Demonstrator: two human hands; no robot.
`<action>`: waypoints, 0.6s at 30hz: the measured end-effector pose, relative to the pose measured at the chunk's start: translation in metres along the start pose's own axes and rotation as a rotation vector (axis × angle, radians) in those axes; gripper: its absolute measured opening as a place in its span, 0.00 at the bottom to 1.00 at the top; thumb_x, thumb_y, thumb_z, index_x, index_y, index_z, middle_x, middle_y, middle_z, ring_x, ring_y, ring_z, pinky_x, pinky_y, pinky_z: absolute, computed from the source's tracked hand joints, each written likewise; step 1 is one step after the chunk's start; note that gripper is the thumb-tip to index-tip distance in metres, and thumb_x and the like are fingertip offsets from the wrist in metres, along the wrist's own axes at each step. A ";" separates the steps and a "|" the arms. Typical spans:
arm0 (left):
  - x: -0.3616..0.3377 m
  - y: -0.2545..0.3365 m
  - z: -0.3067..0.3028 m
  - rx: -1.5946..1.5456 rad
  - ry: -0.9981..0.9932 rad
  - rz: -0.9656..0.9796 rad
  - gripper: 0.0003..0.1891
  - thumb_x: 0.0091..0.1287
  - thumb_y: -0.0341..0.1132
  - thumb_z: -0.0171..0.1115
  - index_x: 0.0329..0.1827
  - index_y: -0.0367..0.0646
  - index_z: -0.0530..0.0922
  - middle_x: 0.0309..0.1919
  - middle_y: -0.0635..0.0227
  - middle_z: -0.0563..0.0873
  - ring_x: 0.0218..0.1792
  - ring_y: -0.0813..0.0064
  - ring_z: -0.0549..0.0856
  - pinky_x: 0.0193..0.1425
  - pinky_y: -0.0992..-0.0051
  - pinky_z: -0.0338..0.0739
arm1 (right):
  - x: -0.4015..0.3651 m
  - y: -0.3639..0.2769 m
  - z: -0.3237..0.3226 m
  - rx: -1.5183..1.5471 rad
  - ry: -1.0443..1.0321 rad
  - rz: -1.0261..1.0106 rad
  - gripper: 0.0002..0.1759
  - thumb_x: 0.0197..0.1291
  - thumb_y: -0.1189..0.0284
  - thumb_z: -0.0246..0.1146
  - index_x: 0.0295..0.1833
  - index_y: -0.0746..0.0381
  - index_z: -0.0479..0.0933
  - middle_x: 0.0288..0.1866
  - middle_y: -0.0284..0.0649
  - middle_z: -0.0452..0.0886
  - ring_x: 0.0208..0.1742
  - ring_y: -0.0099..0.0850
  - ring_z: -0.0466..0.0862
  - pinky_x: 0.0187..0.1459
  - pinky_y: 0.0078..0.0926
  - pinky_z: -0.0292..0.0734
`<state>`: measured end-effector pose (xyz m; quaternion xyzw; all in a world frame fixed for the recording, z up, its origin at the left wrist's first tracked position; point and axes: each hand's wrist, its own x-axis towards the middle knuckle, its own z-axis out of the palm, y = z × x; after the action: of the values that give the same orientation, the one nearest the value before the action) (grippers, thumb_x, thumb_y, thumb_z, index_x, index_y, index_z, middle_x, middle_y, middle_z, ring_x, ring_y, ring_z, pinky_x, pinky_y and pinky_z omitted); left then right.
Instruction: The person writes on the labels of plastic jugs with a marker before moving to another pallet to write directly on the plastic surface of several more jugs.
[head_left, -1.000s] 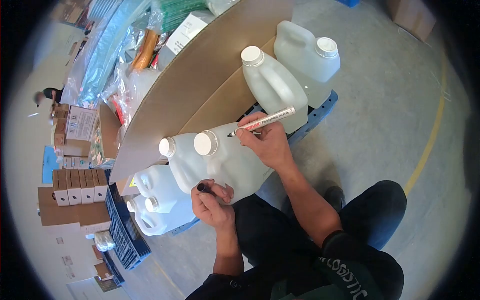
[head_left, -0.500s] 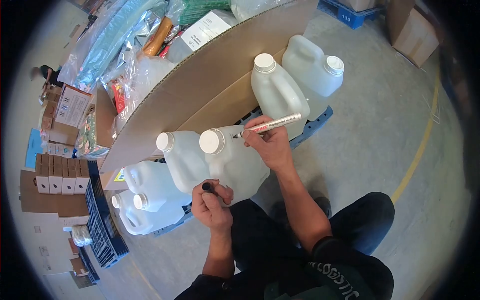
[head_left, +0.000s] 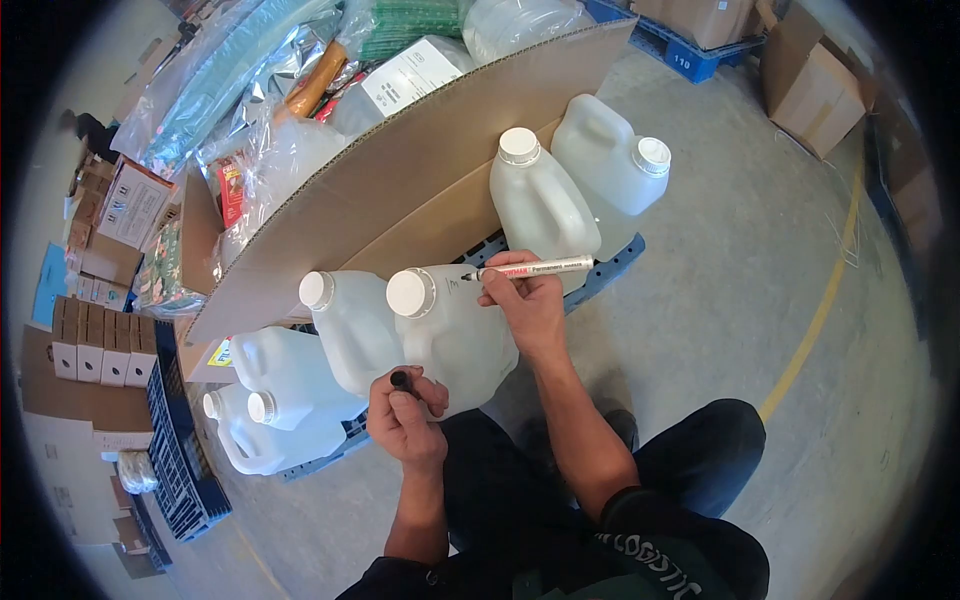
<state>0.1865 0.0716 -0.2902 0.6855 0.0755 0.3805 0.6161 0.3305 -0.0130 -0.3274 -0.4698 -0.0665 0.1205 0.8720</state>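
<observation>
My right hand [head_left: 527, 308] grips a white permanent marker [head_left: 548, 267], its dark tip at the shoulder of a translucent plastic jug [head_left: 470, 335] with a white screw cap [head_left: 411, 293]. Small dark handwritten strokes show on the jug beside the tip. In my left hand [head_left: 405, 418] is a black marker cap [head_left: 401, 381], pinched between thumb and fingers in front of the same jug's lower part. A second capped jug [head_left: 355, 325] stands just left of it. Farther left are more jugs [head_left: 300, 380], and two others [head_left: 540, 195] stand at the upper right.
The jugs stand on a blue pallet [head_left: 615, 262] along a tall cardboard wall [head_left: 420, 150]. Behind it lie plastic-wrapped goods [head_left: 235, 90]. Another pallet [head_left: 180, 450] and small boxes [head_left: 100, 340] are at left. A carton [head_left: 815, 100] stands upper right, near a yellow floor line [head_left: 815, 325].
More dark strokes now show on the jug's shoulder, and the marker tip has shifted slightly along it. The whole view has shifted a little; both hands keep their holds.
</observation>
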 end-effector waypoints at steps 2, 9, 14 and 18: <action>0.000 -0.001 0.000 -0.002 -0.005 0.018 0.20 0.79 0.44 0.41 0.44 0.32 0.69 0.18 0.69 0.70 0.17 0.82 0.65 0.22 0.77 0.66 | -0.001 0.002 0.000 -0.013 -0.001 0.008 0.07 0.62 0.77 0.64 0.44 0.67 0.77 0.34 0.35 0.80 0.31 0.21 0.81 0.36 0.18 0.81; 0.001 0.001 0.002 0.020 0.013 0.005 0.20 0.79 0.45 0.42 0.43 0.32 0.69 0.18 0.69 0.70 0.17 0.82 0.65 0.22 0.77 0.67 | 0.000 0.003 -0.002 -0.007 -0.008 0.002 0.07 0.61 0.78 0.65 0.43 0.67 0.77 0.34 0.35 0.80 0.31 0.21 0.80 0.36 0.19 0.80; 0.000 0.001 0.001 -0.010 0.017 -0.004 0.21 0.78 0.46 0.44 0.43 0.32 0.69 0.18 0.69 0.70 0.17 0.82 0.65 0.22 0.77 0.67 | -0.001 0.002 -0.003 0.023 0.010 -0.008 0.06 0.60 0.79 0.65 0.42 0.67 0.77 0.34 0.35 0.79 0.33 0.22 0.81 0.37 0.19 0.82; 0.000 0.000 0.000 -0.006 0.020 -0.003 0.20 0.78 0.46 0.44 0.43 0.32 0.69 0.19 0.69 0.70 0.17 0.81 0.66 0.22 0.76 0.67 | -0.001 0.007 -0.008 -0.030 -0.032 -0.039 0.06 0.60 0.79 0.65 0.42 0.68 0.77 0.34 0.35 0.79 0.33 0.21 0.81 0.37 0.20 0.83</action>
<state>0.1864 0.0710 -0.2898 0.6797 0.0813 0.3866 0.6180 0.3302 -0.0160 -0.3380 -0.4792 -0.0916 0.1100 0.8659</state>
